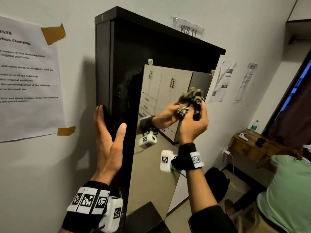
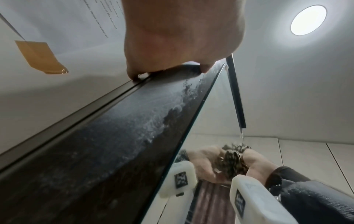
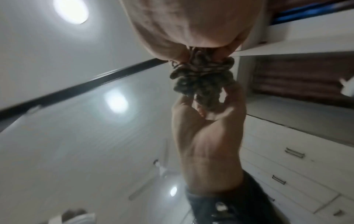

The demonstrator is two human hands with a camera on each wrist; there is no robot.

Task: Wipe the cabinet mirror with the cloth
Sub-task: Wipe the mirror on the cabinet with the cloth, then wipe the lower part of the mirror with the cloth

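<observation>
A black wall cabinet (image 1: 127, 47) carries a tall mirror (image 1: 156, 157) on its front. My right hand (image 1: 195, 113) grips a crumpled green-patterned cloth (image 1: 193, 96) and holds it against the mirror's upper right part, where its reflection meets it. In the right wrist view the cloth (image 3: 201, 78) bulges out beyond my right hand (image 3: 191, 30) onto the mirror (image 3: 76, 136). My left hand (image 1: 111, 117) braces the cabinet's left front corner, with straight fingers on the side panel and the thumb on the dusty black front. The left wrist view shows this left hand (image 2: 168, 71) touching the edge.
A printed sheet (image 1: 28, 78) is taped to the wall left of the cabinet. At the lower right sits a person in a green shirt (image 1: 286, 190). Behind them a wooden table (image 1: 249, 145) holds a bottle (image 1: 254, 125). A dark surface (image 1: 144, 216) lies below the cabinet.
</observation>
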